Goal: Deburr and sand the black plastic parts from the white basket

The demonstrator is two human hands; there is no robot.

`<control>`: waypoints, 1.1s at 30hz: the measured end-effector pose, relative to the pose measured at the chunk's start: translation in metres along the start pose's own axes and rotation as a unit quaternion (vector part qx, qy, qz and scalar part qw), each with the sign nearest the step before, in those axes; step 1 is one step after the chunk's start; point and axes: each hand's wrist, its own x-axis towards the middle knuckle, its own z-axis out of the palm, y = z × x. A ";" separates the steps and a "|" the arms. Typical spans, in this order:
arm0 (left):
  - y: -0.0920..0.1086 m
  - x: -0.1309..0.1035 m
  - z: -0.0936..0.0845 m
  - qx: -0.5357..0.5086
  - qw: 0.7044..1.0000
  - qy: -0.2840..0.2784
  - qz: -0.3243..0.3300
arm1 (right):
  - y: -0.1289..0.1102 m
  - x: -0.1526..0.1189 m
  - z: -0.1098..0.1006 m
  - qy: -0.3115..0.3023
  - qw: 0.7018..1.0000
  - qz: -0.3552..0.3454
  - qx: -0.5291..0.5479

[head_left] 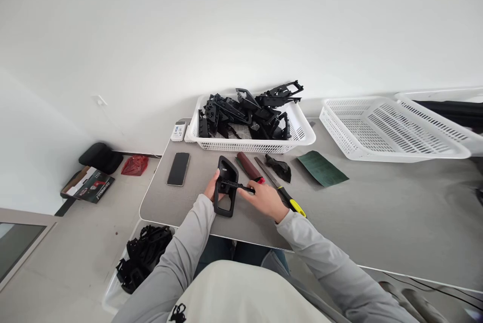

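Note:
Near the table's front edge, my left hand (212, 185) holds a black plastic frame (227, 208) upright by its left side. My right hand (267, 199) grips the right end of a thin black tool (241, 186), whose other end lies across the middle of the frame. Its tip is hard to make out against the black part. Just behind my right hand are a dark red roll (248, 164), a file with a black and yellow handle (297, 207) and a crumpled black piece (279, 168).
A white basket (245, 147) full of black plastic parts stands at the back, with a white basket (350, 151) to its right. A phone (178, 169) lies left, a green sheet (322, 168) right. Black parts (145, 252) fill a low basket at lower left.

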 end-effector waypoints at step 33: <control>0.000 0.000 -0.002 0.008 1.000 0.004 -0.026 | 0.043 0.001 -0.011 -0.038 0.981 -0.181 0.059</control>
